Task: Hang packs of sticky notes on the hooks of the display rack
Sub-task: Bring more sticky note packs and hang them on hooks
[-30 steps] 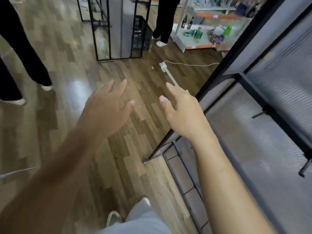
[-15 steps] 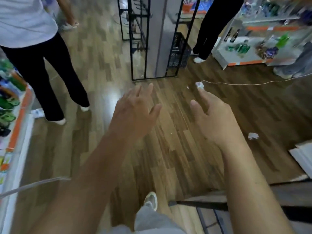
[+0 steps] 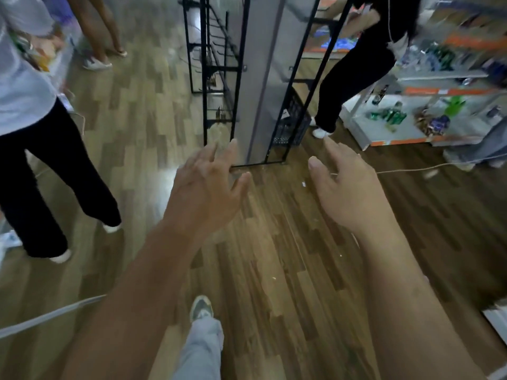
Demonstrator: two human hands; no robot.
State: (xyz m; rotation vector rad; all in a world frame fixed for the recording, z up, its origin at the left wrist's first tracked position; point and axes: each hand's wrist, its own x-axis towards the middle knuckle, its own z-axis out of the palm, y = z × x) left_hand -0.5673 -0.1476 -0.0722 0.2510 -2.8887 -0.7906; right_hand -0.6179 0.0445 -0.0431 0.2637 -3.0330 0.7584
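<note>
1. The fingers [image 3: 211,152] of the left hand [image 3: 203,193] were spread and loosely straight, holding nothing. Their tips pointed to 12 o'clock and the thumb stuck out toward 2 o'clock.
2. The fingers [image 3: 333,149] of the right hand [image 3: 348,193] were likewise relaxed and a little apart, gripping nothing. The tips aimed between 11 and 12 o'clock.
3. Both hands hung backs-up in the air, apart from each other, above the wooden floor [image 3: 274,270].
4. The display rack [image 3: 258,78] stood at 12 o'clock, just beyond the fingertips. It was upright with its long axis vertical, a black frame around a grey panel, its foot on the floor.
5. Black hooks [image 3: 219,45] projected from the rack's left face toward 9 o'clock. Motion blur hid their detail.
6. A black crate [image 3: 290,124] sat behind the rack's foot at 1 o'clock.
7. A white cable [image 3: 411,168] trailed over the floor at 3 o'clock, near a shelf unit [image 3: 365,133] that carried blurred goods.
8. One bystander in black trousers [image 3: 41,174] stood at 9 o'clock and another [image 3: 351,78] at 1 o'clock.
9. The wearer's own shoe [image 3: 201,308] showed at 6 o'clock, between the forearms.
</note>
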